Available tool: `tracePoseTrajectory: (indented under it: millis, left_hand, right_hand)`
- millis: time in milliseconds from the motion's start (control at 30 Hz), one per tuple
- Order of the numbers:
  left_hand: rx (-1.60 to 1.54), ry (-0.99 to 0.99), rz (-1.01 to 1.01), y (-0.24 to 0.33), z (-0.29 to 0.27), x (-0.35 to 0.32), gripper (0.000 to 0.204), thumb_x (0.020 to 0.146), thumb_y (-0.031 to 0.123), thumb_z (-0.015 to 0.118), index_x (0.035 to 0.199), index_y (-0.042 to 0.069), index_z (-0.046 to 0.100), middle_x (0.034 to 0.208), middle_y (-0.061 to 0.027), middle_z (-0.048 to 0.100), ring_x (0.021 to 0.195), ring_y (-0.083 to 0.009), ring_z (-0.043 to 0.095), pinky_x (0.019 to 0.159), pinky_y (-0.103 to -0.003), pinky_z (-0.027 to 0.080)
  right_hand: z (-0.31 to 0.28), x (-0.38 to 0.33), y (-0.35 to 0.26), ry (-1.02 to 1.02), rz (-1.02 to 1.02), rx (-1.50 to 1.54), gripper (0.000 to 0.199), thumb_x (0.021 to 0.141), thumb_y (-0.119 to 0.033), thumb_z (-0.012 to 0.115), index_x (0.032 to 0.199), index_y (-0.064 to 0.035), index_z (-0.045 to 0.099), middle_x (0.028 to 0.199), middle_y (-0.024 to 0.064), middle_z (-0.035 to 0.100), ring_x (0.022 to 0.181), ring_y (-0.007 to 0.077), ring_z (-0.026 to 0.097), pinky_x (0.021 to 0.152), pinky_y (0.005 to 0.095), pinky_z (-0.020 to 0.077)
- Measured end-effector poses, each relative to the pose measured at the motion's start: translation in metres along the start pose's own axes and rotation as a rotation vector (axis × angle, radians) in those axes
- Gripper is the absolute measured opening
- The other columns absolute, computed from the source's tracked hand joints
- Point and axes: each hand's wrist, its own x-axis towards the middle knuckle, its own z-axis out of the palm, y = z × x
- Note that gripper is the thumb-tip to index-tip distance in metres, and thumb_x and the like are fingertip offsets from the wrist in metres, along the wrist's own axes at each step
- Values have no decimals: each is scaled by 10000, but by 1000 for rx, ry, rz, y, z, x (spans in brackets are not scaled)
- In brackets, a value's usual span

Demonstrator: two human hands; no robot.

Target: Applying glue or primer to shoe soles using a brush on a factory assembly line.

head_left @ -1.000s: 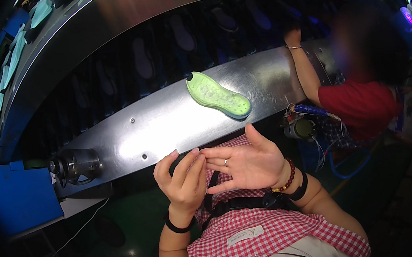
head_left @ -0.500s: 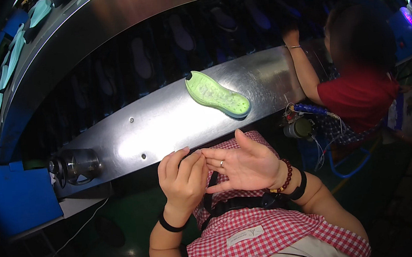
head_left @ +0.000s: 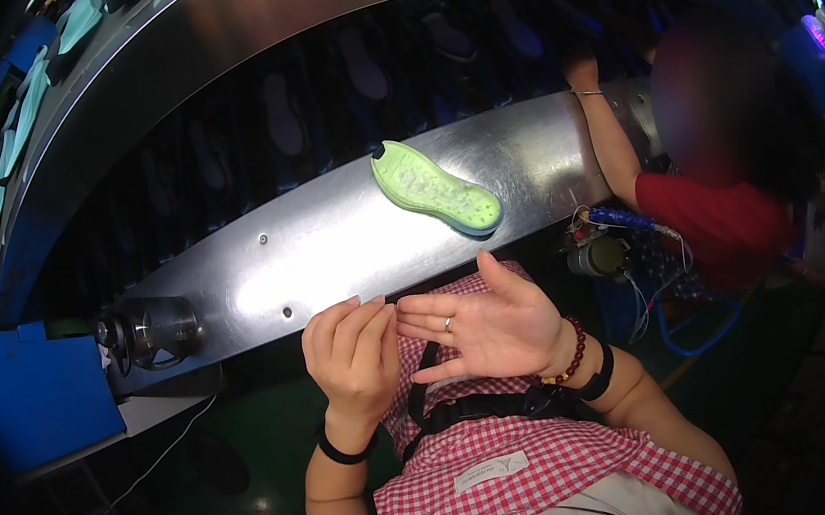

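Facing a long brushed-metal table [head_left: 321, 247], a person in a red-and-white checked apron [head_left: 584, 451] holds both bare hands before its near edge. Reckoned from them, twelve being straight ahead, the right hand [head_left: 491, 335] is open, palm up, grasping nothing. Beside its fingertips, the left hand [head_left: 350, 354] has bunched fingers; whether they pinch something small, I cannot tell. At twelve to one, a light-green, sole-shaped piece [head_left: 436, 195] lies slantwise on the metal, beyond the reach of either hand's fingertips. Between nine and ten stand a dark, see-through jug [head_left: 164, 329] and, farther out, a blue box [head_left: 40, 397]. Between two and three sits a rounded green device [head_left: 601, 258] with wires. Past it, a co-worker in a red top [head_left: 711, 226] stretches a bare forearm [head_left: 611, 141] across the table around one to two, blocking that stretch. Beyond, dim sole-shaped pieces [head_left: 365, 66] line a dark recess; at ten, pale-teal pieces [head_left: 26, 122] lie along the far rim.
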Motion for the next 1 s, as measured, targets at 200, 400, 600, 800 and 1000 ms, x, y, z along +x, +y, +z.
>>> tracePoseTrajectory:
  millis: [200,400,600,800,1000]
  left_hand:
    - [-28,-35,45,-2,1,2,176,642,57,686,813,59,645,857,-10,616,825,-206,561,717,-342,434]
    - [-46,-36,28,0,1,4,183,629,28,690,802,57,639,845,-21,623,821,-217,562,730,-341,424]
    - [-38,-20,82,1,2,-2,190,628,18,683,807,54,630,851,-19,619,798,-216,567,708,-343,435]
    - [31,-78,174,-1,1,0,185,631,77,613,810,35,640,854,-20,609,806,-173,567,727,-333,439]
    - [83,-139,238,2,-1,0,153,638,111,586,768,37,620,855,-25,596,825,-168,566,751,-335,441]
  right_hand:
    - [2,1,-5,-21,-3,23,940,836,-669,231,1362,62,-39,1456,160,-38,1355,204,-74,1053,512,85]
    - [7,2,-7,-12,0,-1,941,837,-667,233,1361,65,-40,1458,149,-32,1356,193,-60,1052,507,93]
    - [4,0,0,-18,5,-20,924,844,-656,234,1365,58,-35,1461,133,-16,1355,173,-49,1052,510,87]
    - [3,1,2,-16,11,-15,902,850,-649,233,1374,40,-18,1462,115,7,1355,161,-31,1052,508,78]
    - [0,2,7,11,26,-17,840,859,-636,234,1387,1,89,1431,53,146,1332,131,79,1046,512,91]
